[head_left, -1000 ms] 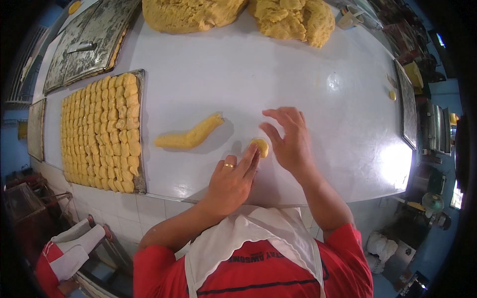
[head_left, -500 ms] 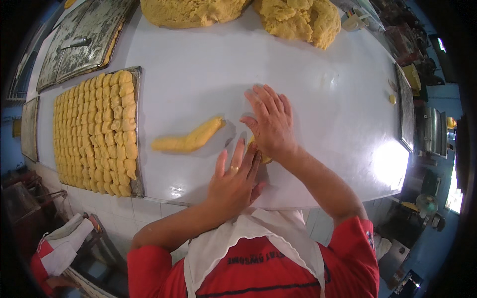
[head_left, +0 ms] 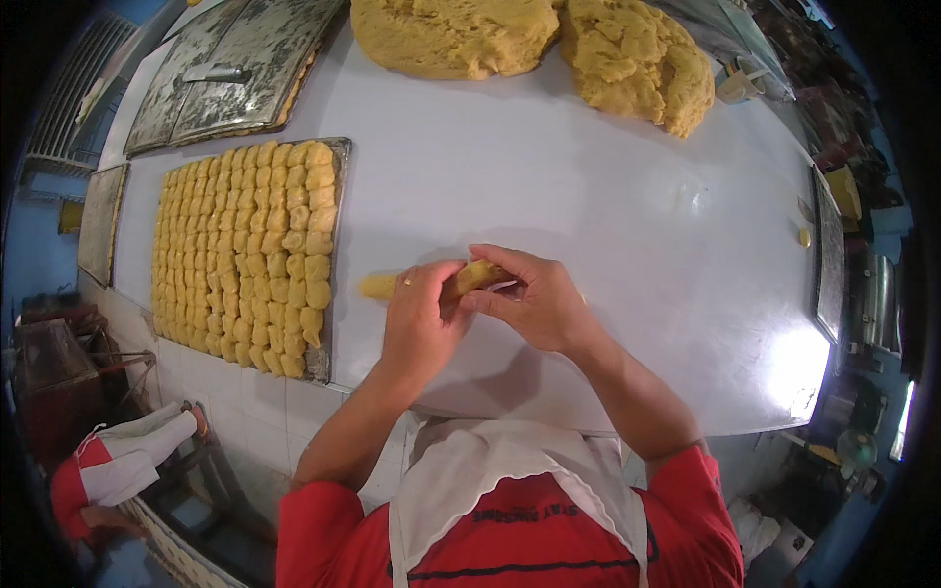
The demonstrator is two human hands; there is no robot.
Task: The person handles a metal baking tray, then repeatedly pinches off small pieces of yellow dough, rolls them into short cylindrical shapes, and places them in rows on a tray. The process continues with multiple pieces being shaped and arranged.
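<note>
Both hands (head_left: 480, 309) now on dough roll (head_left: 431, 284), seemingly.

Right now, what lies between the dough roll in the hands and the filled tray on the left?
Only bare white table, head view. The dough roll, held by both hands, ends just short of the tray of dough pieces.

You have two hands on the table: the left hand (head_left: 417, 318) and right hand (head_left: 534, 299), at 6 o'clock, sharing one dough roll (head_left: 431, 282). Two big dough mounds (head_left: 456, 34) (head_left: 637, 64) sit at 12 o'clock. One filled tray (head_left: 331, 147) lies at 9 o'clock, its dough pieces (head_left: 245, 255) too many to count. Two empty trays (head_left: 235, 69) (head_left: 100, 220) lie at 10 o'clock.
</note>
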